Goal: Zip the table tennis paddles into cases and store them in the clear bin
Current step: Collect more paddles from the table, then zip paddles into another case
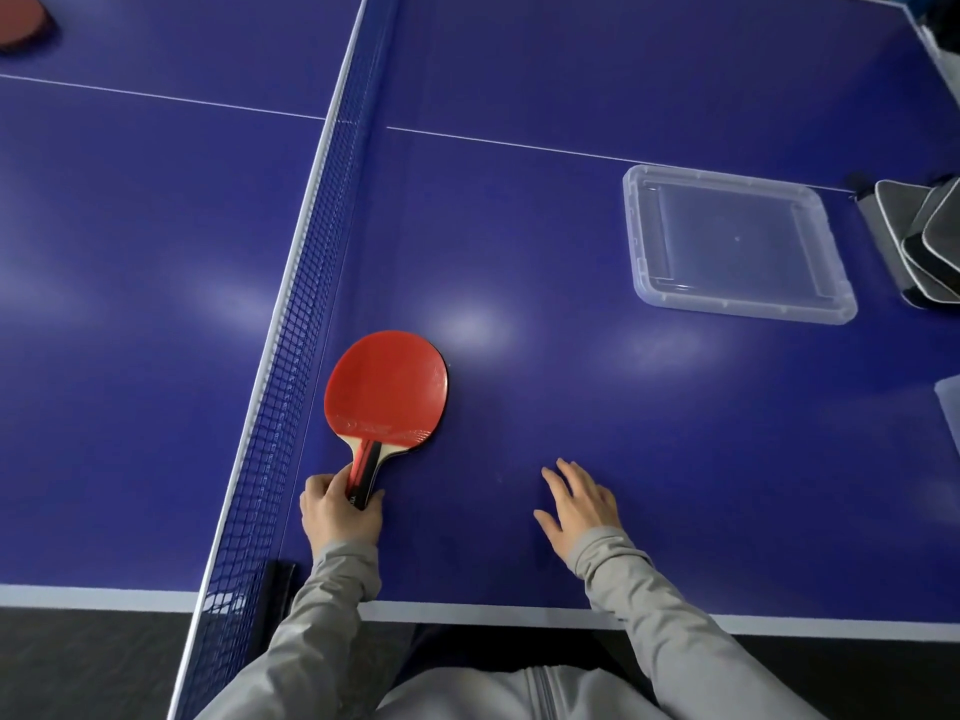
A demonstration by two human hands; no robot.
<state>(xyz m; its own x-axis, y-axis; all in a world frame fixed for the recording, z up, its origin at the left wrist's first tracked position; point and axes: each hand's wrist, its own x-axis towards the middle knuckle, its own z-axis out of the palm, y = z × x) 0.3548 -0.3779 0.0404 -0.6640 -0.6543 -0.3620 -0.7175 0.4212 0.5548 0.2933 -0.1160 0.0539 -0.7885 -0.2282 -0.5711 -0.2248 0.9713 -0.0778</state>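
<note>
A red-faced paddle point(387, 389) lies flat on the blue table, just right of the net. My left hand point(337, 511) grips its handle, fingers curled round it. My right hand point(582, 504) hovers or rests on the table to the right with fingers spread, holding nothing. A clear plastic bin point(641, 283) sits farther right and holds nothing that I can see. Grey and black paddle cases point(924, 236) are stacked at the right edge. Another red paddle point(21, 18) lies at the far left corner, across the net.
The net point(306, 304) runs from the near edge to the far side, left of the paddle. The table's near edge point(493, 613) is close to my body. A clear object point(949, 407) shows partly at the right border.
</note>
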